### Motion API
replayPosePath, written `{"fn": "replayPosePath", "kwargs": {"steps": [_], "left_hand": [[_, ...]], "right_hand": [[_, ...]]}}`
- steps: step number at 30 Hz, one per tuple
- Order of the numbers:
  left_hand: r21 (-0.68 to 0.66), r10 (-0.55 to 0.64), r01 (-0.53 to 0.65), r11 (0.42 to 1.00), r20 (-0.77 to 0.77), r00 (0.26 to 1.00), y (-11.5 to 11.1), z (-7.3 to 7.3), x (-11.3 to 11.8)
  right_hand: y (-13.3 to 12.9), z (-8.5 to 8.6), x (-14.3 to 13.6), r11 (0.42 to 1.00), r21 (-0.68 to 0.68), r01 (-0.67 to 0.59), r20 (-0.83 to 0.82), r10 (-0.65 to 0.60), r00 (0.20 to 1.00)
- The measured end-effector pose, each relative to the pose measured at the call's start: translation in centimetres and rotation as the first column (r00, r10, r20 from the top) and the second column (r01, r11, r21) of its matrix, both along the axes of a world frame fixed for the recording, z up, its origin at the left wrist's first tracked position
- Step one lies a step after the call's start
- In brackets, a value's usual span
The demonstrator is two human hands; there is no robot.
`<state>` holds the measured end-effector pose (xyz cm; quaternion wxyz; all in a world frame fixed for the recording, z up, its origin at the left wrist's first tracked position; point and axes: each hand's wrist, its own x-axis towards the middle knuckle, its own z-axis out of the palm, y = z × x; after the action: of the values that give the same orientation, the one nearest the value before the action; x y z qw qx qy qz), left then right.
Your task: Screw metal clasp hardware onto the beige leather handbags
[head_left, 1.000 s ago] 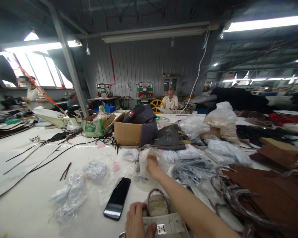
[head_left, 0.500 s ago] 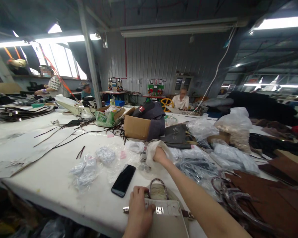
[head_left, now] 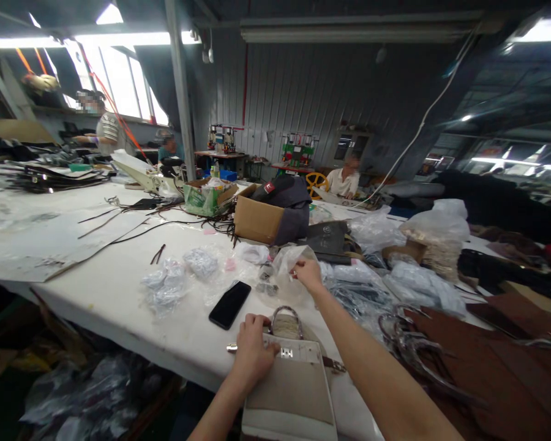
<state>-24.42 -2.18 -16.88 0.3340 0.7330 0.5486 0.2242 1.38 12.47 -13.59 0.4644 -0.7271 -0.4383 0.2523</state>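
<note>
Across a factory worktable point(head_left: 119, 269), a worker's left hand point(head_left: 253, 346) lay on a beige handbag point(head_left: 289, 392), apart from the right hand point(head_left: 308, 275) at a plastic bag point(head_left: 283, 264), both grips unclear. The handbag looked fairly firm, best held by its arched handle point(head_left: 287, 308); the plastic seemed slippery.

My left hand point(head_left: 252, 348) is bare, with slim, rounded fingers; my right hand point(head_left: 308, 274) is bare too; both wrists are uncovered, and my left forearm point(head_left: 221, 395) and right forearm point(head_left: 360, 346) are sleeveless.
</note>
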Motion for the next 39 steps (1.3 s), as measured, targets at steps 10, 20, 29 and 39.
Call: {"fn": "replayPosePath", "kwargs": {"steps": [10,20,29,39], "left_hand": [[0.000,-0.005,0.005,1.000,-0.047,0.999,0.1,0.1,0.1],[0.000,0.000,0.000,1.000,-0.038,0.999,0.1,-0.1,0.0],[-0.014,-0.007,0.007,1.000,-0.017,1.000,0.2,0.2,-0.1],[0.014,-0.003,0.004,1.000,-0.038,0.999,0.6,-0.1,0.1]], "right_hand": [[-2.5,1.0,-0.5,0.994,0.057,0.098,-0.545,-0.051,0.837],[-1.4,1.9,-1.1,0.981,0.095,0.169,-0.570,-0.085,0.817],[-1.0,2.6,-1.9,0.992,0.050,0.116,-0.455,-0.080,0.887],[-18.3,3.4,-1.8,0.986,0.094,-0.134,-0.295,0.156,0.943]]}}
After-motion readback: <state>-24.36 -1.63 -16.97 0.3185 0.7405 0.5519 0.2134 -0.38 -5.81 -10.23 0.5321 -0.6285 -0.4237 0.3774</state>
